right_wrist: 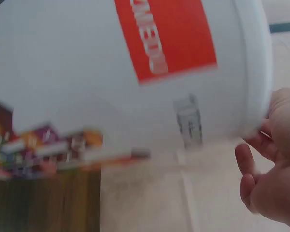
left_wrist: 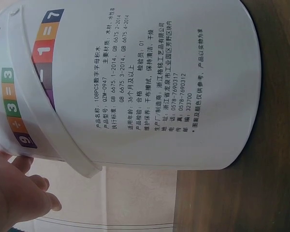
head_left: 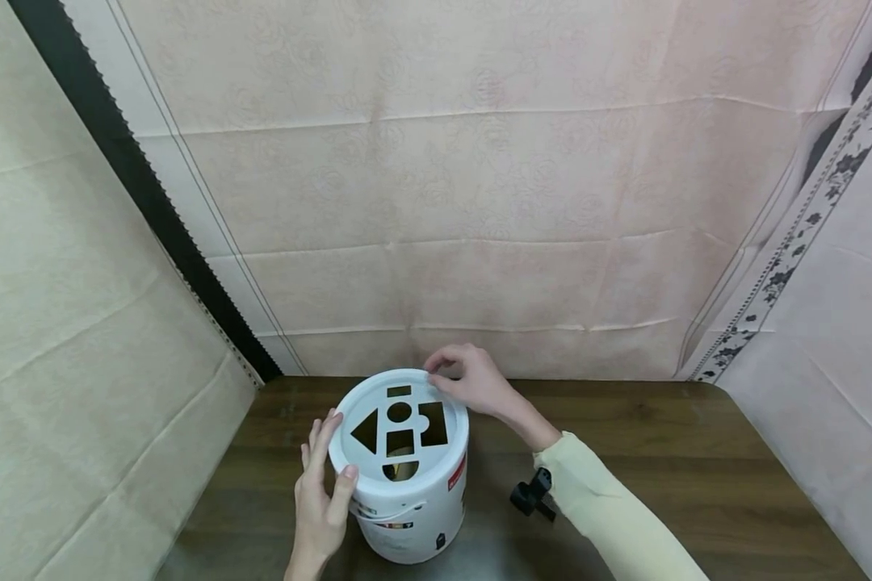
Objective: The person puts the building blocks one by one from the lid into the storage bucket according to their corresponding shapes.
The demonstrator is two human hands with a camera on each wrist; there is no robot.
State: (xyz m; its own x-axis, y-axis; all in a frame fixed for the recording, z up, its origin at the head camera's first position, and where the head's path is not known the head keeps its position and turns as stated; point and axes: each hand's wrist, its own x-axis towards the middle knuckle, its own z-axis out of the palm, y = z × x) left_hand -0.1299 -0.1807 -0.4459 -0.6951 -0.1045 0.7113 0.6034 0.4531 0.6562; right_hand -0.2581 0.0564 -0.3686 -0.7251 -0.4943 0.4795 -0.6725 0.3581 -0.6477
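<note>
A white plastic bucket [head_left: 414, 520] stands upright on the table, printed with number blocks and small text. Its white lid [head_left: 363, 480] has cut-out shapes: a triangle, a circle, a square and others. My left hand [head_left: 321, 496] rests against the left side of the lid, fingers fairly straight and thumb at the near rim. At the far right rim, my right hand [head_left: 472, 378] holds the lid's edge with curled fingers. The right wrist view shows those fingers [right_wrist: 263, 145] right at the rim, beside a red label [right_wrist: 169, 36]. A thin handle [left_wrist: 53, 116] hangs along the bucket's side.
The brown wooden table [head_left: 625, 468] extends on both sides of the bucket. Cream patterned cloth [head_left: 480, 186] hangs behind it, with more cloth at left and right. A black mount [head_left: 533, 492] sits by the right wrist.
</note>
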